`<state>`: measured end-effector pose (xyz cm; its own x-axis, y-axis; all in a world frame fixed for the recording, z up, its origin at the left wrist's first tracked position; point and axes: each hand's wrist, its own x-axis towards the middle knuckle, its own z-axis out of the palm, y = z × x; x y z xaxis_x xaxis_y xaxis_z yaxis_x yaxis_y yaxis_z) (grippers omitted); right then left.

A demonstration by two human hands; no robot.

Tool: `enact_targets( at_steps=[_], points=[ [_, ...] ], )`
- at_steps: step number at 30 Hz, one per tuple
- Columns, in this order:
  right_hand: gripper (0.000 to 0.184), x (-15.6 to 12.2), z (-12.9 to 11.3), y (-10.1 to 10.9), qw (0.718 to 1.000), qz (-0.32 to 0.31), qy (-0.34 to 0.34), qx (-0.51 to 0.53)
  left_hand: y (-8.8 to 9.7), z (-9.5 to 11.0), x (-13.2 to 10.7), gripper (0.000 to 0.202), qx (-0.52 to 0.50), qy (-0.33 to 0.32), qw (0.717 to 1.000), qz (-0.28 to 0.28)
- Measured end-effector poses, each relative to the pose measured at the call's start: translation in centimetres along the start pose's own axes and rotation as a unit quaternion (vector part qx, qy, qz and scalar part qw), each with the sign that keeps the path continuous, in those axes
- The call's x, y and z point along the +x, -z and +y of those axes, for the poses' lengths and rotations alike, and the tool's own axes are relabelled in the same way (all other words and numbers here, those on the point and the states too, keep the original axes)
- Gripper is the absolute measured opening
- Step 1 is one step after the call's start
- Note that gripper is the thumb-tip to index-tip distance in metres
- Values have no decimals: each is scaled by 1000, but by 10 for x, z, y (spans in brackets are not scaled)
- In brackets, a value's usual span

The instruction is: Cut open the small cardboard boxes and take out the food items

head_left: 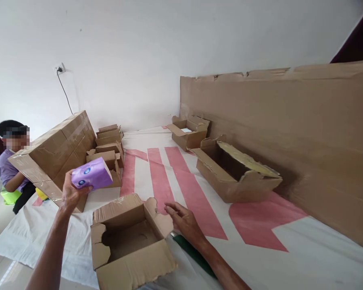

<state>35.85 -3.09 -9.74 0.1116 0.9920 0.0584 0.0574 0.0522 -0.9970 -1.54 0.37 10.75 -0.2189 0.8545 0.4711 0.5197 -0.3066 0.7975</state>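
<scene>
My left hand (70, 191) is closed around a purple soft pack of tissues (92, 174), lifted above the cloth on the left. Below and between my hands stands an open cardboard box (130, 237), its flaps folded outward and its visible inside bare. Beside that box's right flap hovers my right hand (183, 219), fingers loosely bent and a little apart, with nothing visible in them. Whether its fingertips touch the flap I cannot tell. Under the right forearm lies a dark green object (193, 253), partly hidden.
Several small open boxes (107, 151) line a large taped carton (65, 145) at left. Two more open boxes, a long one (236, 177) and a smaller one (189, 135), stand by a tall cardboard panel (290, 133). A person (12, 165) sits far left.
</scene>
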Motion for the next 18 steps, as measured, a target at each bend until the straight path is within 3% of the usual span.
enact_targets(
  at_steps=[6, 14, 18],
  points=[
    [44, -5, 17, -8, 997, -64, 36, -29, -21, -64, -8, 78, 10, 61, 991, -121],
    [44, -3, 19, -3, 993, -84, 31, -72, -47, -115, 11, 71, 3, 87, 987, -137],
    [48, -3, 17, -2, 993, -80, 27, -78, -57, -137, 16, 79, -2, 95, 988, -123]
  ],
)
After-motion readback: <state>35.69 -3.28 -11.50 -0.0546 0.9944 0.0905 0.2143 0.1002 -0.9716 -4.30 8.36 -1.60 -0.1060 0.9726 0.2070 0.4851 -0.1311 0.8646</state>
